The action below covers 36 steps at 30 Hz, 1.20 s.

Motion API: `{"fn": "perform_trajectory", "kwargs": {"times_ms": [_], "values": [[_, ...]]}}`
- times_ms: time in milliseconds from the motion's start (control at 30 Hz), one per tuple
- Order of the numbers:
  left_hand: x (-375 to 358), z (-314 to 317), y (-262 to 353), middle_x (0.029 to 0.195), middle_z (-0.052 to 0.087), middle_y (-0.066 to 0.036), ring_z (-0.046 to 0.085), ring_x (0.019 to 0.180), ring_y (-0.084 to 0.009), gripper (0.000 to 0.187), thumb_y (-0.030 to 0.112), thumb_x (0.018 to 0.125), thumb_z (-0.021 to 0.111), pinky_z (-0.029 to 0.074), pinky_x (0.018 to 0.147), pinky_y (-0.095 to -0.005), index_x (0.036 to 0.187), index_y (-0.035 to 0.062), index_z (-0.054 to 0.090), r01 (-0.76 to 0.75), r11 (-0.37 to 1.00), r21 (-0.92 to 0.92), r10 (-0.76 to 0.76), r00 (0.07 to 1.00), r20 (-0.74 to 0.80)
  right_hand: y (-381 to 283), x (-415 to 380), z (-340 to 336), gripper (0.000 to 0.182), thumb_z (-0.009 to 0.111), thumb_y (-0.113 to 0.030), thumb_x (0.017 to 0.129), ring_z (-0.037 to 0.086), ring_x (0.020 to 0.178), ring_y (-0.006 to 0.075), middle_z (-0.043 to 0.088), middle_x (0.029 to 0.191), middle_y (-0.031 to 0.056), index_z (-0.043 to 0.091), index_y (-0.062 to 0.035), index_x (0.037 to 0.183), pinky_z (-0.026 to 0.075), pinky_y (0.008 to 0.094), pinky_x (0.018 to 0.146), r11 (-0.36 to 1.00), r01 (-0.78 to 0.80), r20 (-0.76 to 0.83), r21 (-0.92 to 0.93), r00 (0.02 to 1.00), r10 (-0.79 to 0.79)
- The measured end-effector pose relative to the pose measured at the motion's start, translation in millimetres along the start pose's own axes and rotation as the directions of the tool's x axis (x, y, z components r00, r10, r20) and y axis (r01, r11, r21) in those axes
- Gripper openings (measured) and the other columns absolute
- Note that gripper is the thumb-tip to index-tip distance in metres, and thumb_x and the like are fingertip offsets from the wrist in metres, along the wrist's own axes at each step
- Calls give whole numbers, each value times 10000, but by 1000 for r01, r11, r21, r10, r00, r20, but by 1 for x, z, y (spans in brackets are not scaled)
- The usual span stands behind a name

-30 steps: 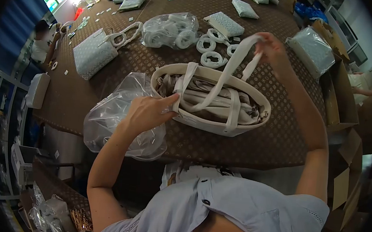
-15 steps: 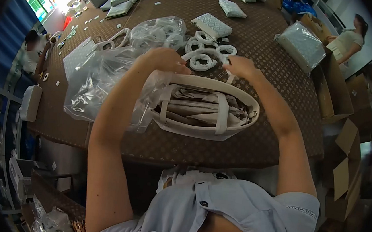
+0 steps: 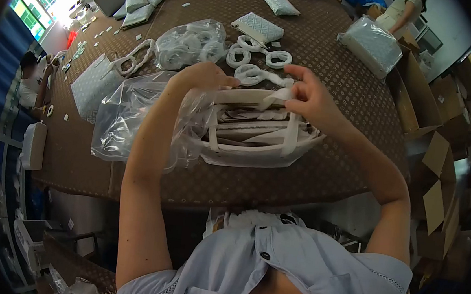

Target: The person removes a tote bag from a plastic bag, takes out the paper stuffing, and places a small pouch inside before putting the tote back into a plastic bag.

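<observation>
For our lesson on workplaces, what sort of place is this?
Probably a bag workshop or packing room: pale handbags and coiled white straps on a large table, open cardboard boxes beside it.

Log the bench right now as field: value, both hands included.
left hand: at far rim of open tote, grip unclear
right hand: pinching white strap over far rim
open tote: upright, both handles up, lining and zip visible
clear plastic bag: crumpled, left of tote
loose coils: four, beyond tote
bagged coils: left of loose coils
patterned handbag: far left of tote
co-workers: two, partly visible
</observation>
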<state>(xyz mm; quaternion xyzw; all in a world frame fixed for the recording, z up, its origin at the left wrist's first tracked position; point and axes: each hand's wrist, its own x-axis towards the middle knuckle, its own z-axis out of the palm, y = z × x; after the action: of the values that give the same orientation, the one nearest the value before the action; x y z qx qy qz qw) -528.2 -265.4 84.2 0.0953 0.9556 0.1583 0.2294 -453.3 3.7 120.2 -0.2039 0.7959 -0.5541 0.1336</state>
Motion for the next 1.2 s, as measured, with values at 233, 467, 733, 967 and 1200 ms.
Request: {"fn": "perform_trajectory", "kwargs": {"times_ms": [233,467,733,967,1200], "values": [[-37,-7,-9,999,638,-132,604,931,-291,639,561,655,648,461,805,-373,1143,152,592,-64,960,271,127,967,-222,9,-84,17,651,533,49,711,565,816,169,582,955,76,322,-12,1323,451,300,741,731,679,-78,65,734,-675],[-38,0,4,1035,627,-112,595,948,-284,652,522,609,688,467,789,-376,1160,191,579,57,965,257,17,961,-277,104,-116,78,550,609,-100,643,593,897,225,621,901,71,532,-107,1187,432,355,858,443,740,681,-506,658,-320],[-52,13,5,1007,635,-117,597,945,-285,605,485,632,690,466,792,-385,1143,178,588,56,984,169,17,917,-398,-8,-1,38,287,581,-83,736,574,912,273,589,963,116,574,-31,1019,465,379,763,677,659,566,-328,710,-418],[-62,13,19,1001,639,-111,598,938,-276,598,465,640,697,460,783,-369,1133,145,589,67,995,78,-23,885,-464,46,80,104,320,555,-110,697,594,887,326,601,988,149,587,-52,1011,474,427,726,409,546,654,-731,731,194],[-68,22,16,926,649,-120,604,899,-289,526,448,671,681,453,756,-380,1091,140,606,115,993,6,-96,857,-506,28,58,55,299,653,-264,719,619,760,304,629,756,145,637,-57,936,474,393,667,703,443,487,-556,859,-156]]}}
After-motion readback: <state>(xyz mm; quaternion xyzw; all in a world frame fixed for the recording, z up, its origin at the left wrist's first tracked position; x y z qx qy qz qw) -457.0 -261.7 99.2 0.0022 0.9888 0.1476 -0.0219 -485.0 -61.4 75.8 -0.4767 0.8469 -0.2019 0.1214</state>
